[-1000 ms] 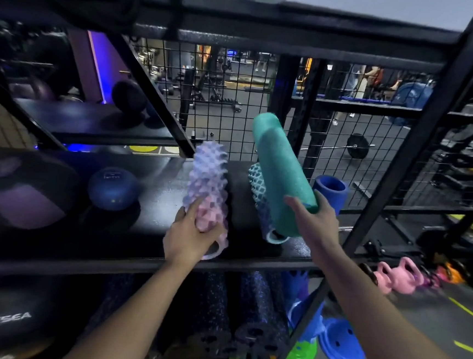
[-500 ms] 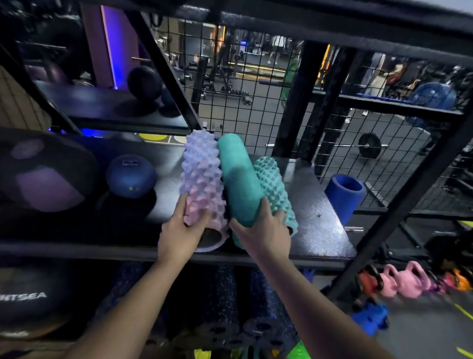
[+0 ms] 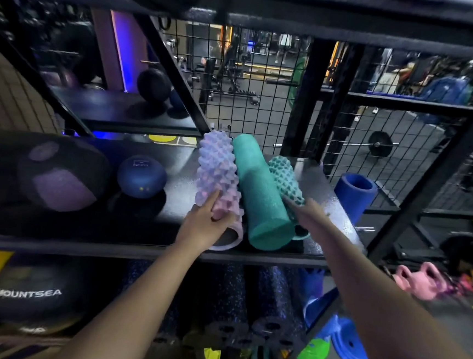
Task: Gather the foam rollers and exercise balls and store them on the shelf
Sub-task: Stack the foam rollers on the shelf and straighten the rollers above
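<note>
Three foam rollers lie side by side on the black middle shelf (image 3: 330,216). The pink-and-lilac spiky roller (image 3: 215,174) is on the left, the smooth teal roller (image 3: 260,193) is in the middle, and a knobbly teal roller (image 3: 285,178) is on the right. My left hand (image 3: 205,225) grips the near end of the spiky roller, thumb on top. My right hand (image 3: 306,214) rests flat against the near part of the knobbly roller, its fingers beside the smooth one. A small blue ball (image 3: 141,176) and a large black-and-purple ball (image 3: 58,181) sit further left on the same shelf.
Wire mesh (image 3: 251,94) closes the shelf's back. A blue foam roller (image 3: 354,195) stands past the right end. Below are black speckled rollers (image 3: 234,293) and a black ball (image 3: 28,292). Pink kettlebells (image 3: 421,281) and blue discs (image 3: 349,344) lie on the floor at the right.
My right hand laid the smooth teal roller down between the other two, let go of it and moved onto the knobbly teal roller. My left hand stayed on the spiky roller.
</note>
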`<move>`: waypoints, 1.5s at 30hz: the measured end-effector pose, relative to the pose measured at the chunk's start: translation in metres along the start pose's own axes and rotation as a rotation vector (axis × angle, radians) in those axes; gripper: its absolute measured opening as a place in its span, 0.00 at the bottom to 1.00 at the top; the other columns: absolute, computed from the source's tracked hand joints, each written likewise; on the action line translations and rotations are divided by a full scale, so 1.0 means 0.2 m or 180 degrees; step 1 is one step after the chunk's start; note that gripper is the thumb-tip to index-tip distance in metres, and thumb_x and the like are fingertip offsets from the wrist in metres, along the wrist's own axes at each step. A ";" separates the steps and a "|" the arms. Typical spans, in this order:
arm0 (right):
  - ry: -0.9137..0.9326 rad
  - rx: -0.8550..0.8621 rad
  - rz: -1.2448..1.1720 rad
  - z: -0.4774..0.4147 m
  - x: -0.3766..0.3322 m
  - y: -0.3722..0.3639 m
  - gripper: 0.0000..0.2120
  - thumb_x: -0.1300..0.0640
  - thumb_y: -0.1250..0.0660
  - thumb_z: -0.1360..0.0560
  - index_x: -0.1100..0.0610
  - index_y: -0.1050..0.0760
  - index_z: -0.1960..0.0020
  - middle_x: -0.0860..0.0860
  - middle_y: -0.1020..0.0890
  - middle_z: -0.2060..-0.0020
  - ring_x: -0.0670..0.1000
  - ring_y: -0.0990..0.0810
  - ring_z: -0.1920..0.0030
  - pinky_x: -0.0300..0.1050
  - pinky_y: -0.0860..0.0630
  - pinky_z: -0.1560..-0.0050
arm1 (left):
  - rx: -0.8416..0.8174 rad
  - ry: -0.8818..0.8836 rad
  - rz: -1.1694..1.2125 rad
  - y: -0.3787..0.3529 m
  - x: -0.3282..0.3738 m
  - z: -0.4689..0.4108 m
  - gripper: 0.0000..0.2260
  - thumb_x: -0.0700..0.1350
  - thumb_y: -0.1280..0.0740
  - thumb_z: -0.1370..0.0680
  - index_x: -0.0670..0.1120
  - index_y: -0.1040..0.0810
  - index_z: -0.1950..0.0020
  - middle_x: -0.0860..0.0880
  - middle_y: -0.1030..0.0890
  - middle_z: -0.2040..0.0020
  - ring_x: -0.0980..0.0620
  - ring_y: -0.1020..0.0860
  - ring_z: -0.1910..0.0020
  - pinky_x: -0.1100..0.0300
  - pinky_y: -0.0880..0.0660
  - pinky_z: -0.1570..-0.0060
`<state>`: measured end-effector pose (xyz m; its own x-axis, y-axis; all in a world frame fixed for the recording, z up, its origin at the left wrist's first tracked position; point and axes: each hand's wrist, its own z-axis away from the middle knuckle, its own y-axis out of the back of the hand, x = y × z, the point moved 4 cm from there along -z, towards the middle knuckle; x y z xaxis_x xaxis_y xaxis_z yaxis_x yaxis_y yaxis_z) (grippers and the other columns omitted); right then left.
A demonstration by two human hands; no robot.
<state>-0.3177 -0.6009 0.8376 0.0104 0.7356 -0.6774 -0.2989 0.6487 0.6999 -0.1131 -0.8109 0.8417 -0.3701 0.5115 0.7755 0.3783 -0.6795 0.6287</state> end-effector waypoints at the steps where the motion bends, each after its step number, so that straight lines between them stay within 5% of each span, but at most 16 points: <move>1: 0.0046 0.0028 -0.0104 0.03 0.02 -0.01 0.31 0.36 0.29 0.27 0.58 0.27 0.37 0.55 0.17 0.48 0.51 0.20 0.58 0.44 0.24 0.63 | -0.0011 -0.0012 -0.0076 -0.01 0.01 -0.01 0.45 0.76 0.43 0.36 0.67 0.43 0.20 0.44 0.23 0.31 0.41 0.23 0.34 0.50 0.26 0.35; 6: 0.0431 0.0397 -0.0265 0.09 0.14 0.08 0.20 0.45 0.28 0.24 0.54 0.25 0.37 0.53 0.17 0.48 0.48 0.19 0.59 0.38 0.25 0.69 | -0.0084 -0.0055 -0.0454 -0.09 0.03 -0.05 0.39 0.75 0.43 0.33 0.72 0.44 0.22 0.45 0.26 0.29 0.38 0.25 0.33 0.46 0.26 0.34; 11: 0.0665 0.0670 -0.0069 0.17 0.12 0.26 0.13 0.48 0.31 0.22 0.51 0.24 0.39 0.49 0.18 0.55 0.52 0.19 0.57 0.46 0.21 0.57 | -0.0065 -0.0046 -0.0407 -0.09 0.04 -0.06 0.37 0.74 0.41 0.33 0.74 0.45 0.23 0.44 0.26 0.28 0.37 0.26 0.32 0.45 0.28 0.32; 14: 0.0538 0.0515 -0.0074 0.15 0.18 0.24 0.24 0.47 0.30 0.23 0.52 0.29 0.29 0.51 0.18 0.46 0.53 0.19 0.51 0.49 0.20 0.52 | -0.0065 -0.0040 -0.0309 -0.07 0.02 -0.06 0.37 0.75 0.39 0.34 0.76 0.44 0.25 0.44 0.26 0.27 0.39 0.26 0.31 0.45 0.28 0.31; 20: 0.0163 0.0321 0.0034 0.10 0.26 0.04 0.31 0.38 0.31 0.25 0.45 0.39 0.27 0.61 0.33 0.35 0.63 0.28 0.36 0.63 0.26 0.34 | -0.0070 0.0041 -0.0569 -0.12 0.08 -0.07 0.41 0.76 0.41 0.37 0.75 0.45 0.24 0.45 0.29 0.25 0.38 0.27 0.30 0.47 0.26 0.36; 22: 0.0129 0.0205 -0.0109 0.11 0.26 0.06 0.32 0.39 0.31 0.24 0.46 0.40 0.26 0.61 0.34 0.35 0.61 0.26 0.41 0.55 0.23 0.38 | -0.0088 0.0051 -0.0725 -0.13 0.10 -0.07 0.42 0.76 0.40 0.37 0.75 0.46 0.23 0.44 0.31 0.24 0.37 0.29 0.29 0.46 0.26 0.35; 24: 0.0183 0.0121 -0.0231 0.10 0.28 0.06 0.33 0.40 0.32 0.22 0.48 0.40 0.23 0.61 0.34 0.34 0.53 0.25 0.54 0.41 0.23 0.56 | -0.0101 0.0040 -0.0915 -0.13 0.12 -0.07 0.40 0.74 0.36 0.32 0.73 0.46 0.22 0.42 0.33 0.23 0.36 0.31 0.28 0.46 0.28 0.33; 27: 0.0379 0.0143 -0.0179 0.10 0.29 0.05 0.35 0.37 0.35 0.23 0.46 0.42 0.21 0.61 0.31 0.33 0.52 0.22 0.56 0.37 0.26 0.68 | -0.0107 0.0033 -0.1127 -0.14 0.14 -0.06 0.38 0.70 0.34 0.28 0.70 0.47 0.20 0.40 0.39 0.21 0.34 0.37 0.25 0.45 0.31 0.32; 32: 0.0348 0.0086 0.0032 0.17 0.31 0.07 0.33 0.37 0.37 0.21 0.45 0.43 0.20 0.61 0.34 0.35 0.59 0.22 0.52 0.43 0.23 0.60 | -0.0021 -0.0096 -0.1156 -0.12 0.16 -0.03 0.38 0.67 0.33 0.26 0.67 0.45 0.19 0.47 0.55 0.16 0.39 0.49 0.19 0.44 0.34 0.29; 34: 0.0309 0.0111 0.0088 0.18 0.34 0.06 0.33 0.37 0.38 0.21 0.44 0.45 0.20 0.61 0.37 0.34 0.62 0.22 0.48 0.44 0.21 0.60 | 0.0035 -0.0168 -0.1200 -0.12 0.18 -0.02 0.37 0.66 0.33 0.26 0.66 0.43 0.19 0.51 0.55 0.17 0.40 0.48 0.20 0.43 0.33 0.30; 37: 0.0246 0.0115 0.0015 0.17 0.34 0.06 0.34 0.37 0.38 0.21 0.42 0.47 0.20 0.61 0.38 0.33 0.66 0.24 0.41 0.55 0.19 0.44 | 0.0113 -0.0392 -0.1400 -0.12 0.21 -0.01 0.35 0.68 0.35 0.25 0.65 0.42 0.20 0.53 0.51 0.19 0.40 0.45 0.23 0.44 0.30 0.31; 39: 0.0249 0.0132 0.0050 0.16 0.34 0.05 0.34 0.37 0.38 0.21 0.43 0.47 0.19 0.61 0.38 0.34 0.67 0.26 0.39 0.53 0.21 0.42 | 0.0117 -0.0794 -0.1838 -0.13 0.24 0.01 0.36 0.72 0.39 0.25 0.66 0.46 0.19 0.52 0.51 0.19 0.38 0.46 0.23 0.41 0.32 0.29; 42: 0.0313 0.0236 0.0120 0.17 0.33 0.03 0.34 0.37 0.38 0.21 0.43 0.46 0.19 0.61 0.37 0.35 0.69 0.28 0.37 0.56 0.23 0.38 | -0.0141 -0.1003 -0.2289 -0.18 0.28 0.07 0.47 0.84 0.46 0.35 0.68 0.51 0.19 0.53 0.52 0.16 0.38 0.53 0.19 0.34 0.46 0.24; 45: 0.0308 0.0254 0.0028 0.15 0.34 0.02 0.35 0.36 0.38 0.22 0.43 0.46 0.19 0.60 0.37 0.36 0.69 0.27 0.38 0.60 0.23 0.38 | -0.0158 -0.0901 -0.2772 -0.22 0.28 0.07 0.53 0.87 0.45 0.41 0.65 0.41 0.20 0.50 0.53 0.16 0.34 0.54 0.19 0.30 0.46 0.26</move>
<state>-0.2896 -0.5421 0.8005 -0.0852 0.7215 -0.6872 -0.2218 0.6586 0.7190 -0.1380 -0.7449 0.8583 -0.2832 0.9589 0.0181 0.0237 -0.0119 0.9996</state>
